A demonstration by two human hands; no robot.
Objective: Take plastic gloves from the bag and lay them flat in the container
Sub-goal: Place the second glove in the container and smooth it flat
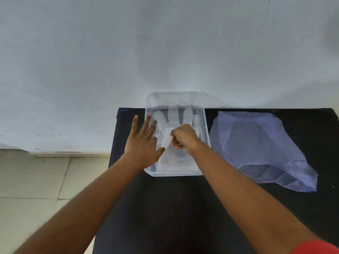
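Observation:
A clear plastic container [205, 125] stands on the black table, near its far edge. Inside it lies a translucent plastic glove [176, 158], spread out with its fingers pointing away from me. My left hand [145, 142] rests with fingers spread over the container's left rim and the glove's left side. My right hand [183, 137] hovers over the middle of the glove, its fingertips pinched on the glove's thumb flap. A thin bluish plastic bag [260, 147] lies flattened on the table to the right of the container.
The black table [174, 208] stands against a pale wall [165, 52]. To its left is a tiled floor [33, 180]. The table's left edge runs close beside the container. A red sleeve [315, 247] shows at the bottom right.

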